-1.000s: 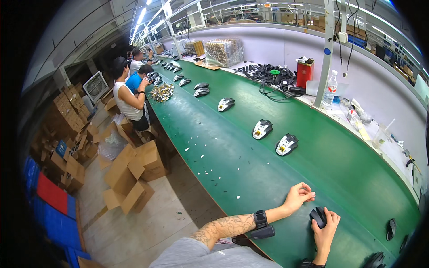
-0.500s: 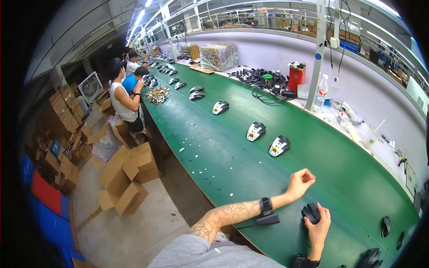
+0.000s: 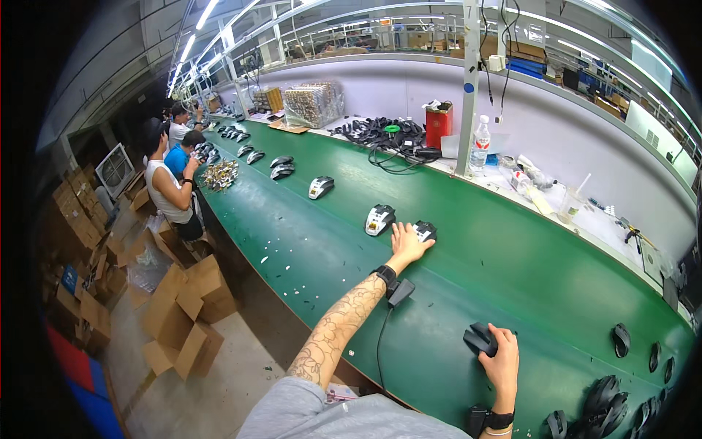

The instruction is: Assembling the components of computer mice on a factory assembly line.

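My left hand is stretched out across the green bench with its fingers spread. It reaches over a white-and-black mouse base, touching it and partly covering it. Another open mouse base, with a small yellowish part showing inside, lies just to the left. Nearer to me, my right hand grips a black mouse top shell by its right side, low over the bench. From my left wrist strap a small dark box hangs on a cable.
Black mouse shells lie in a cluster at the lower right. More mice form a line toward co-workers at the far left. Small scraps dot the green bench. A bottle and red tin stand along the back ledge.
My left hand has gone forward and left from beside the right hand to the nearest mouse base, its fingers opening out. The right hand still holds the black shell. The view has turned rightward.
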A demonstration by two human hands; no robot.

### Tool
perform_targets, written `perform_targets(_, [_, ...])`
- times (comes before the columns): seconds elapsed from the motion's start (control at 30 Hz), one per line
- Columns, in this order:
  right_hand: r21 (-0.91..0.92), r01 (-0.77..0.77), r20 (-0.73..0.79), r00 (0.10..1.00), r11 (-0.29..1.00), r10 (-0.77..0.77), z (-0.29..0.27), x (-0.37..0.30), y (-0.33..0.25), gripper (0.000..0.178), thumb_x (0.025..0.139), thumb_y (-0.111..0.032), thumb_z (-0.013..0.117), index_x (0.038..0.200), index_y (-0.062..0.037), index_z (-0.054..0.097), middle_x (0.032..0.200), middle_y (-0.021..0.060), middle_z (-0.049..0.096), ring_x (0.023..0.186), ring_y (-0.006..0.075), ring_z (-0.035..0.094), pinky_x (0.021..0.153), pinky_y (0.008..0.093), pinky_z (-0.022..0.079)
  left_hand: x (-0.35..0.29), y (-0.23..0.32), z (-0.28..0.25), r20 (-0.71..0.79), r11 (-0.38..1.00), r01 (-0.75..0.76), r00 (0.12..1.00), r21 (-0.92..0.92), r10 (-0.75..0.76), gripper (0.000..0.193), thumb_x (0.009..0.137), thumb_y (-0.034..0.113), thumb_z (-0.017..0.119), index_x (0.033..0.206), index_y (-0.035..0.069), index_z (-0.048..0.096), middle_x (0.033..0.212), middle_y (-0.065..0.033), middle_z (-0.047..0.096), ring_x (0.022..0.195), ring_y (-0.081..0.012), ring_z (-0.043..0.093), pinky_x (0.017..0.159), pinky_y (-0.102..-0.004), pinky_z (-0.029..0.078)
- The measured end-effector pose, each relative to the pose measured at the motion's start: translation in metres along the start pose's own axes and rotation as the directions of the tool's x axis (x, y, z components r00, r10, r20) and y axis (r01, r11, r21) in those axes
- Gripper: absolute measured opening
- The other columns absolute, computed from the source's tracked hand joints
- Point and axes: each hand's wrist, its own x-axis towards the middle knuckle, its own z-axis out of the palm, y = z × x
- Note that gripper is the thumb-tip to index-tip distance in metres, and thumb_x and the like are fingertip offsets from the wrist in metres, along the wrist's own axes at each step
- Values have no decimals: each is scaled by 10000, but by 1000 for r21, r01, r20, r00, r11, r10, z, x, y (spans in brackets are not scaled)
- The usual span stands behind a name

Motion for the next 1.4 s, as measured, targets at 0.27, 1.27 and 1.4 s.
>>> perform_targets(0.27, [157,-18,-60,998,987,28,0,3,-6,541,570,16,701,1096,-18,578,919,99,562,814,264,551,760,336,460,-48,55,-39,-55,981,-179,983,-70,176,674,574,208,791,1096,30,403,1085,-155,519,970,-335,533,838,-425,458])
perform_targets(1.27, [352,11,-346,931,936,119,23,5,6,575,642,-103,763,1154,26,537,1011,94,525,911,206,542,618,282,464,-199,66,20,592,58,660,627,-749,506,489,929,378,448,1272,119,215,1279,-117,396,1156,-198,452,870,-379,445])
perform_targets(1.4, [351,-12,-312,941,936,129,23,5,-8,575,610,-79,759,1138,10,549,993,78,526,928,197,531,679,291,476,-212,66,28,485,276,399,719,-875,498,466,927,414,435,1225,113,241,1178,-70,400,1100,-120,412,856,-318,412])
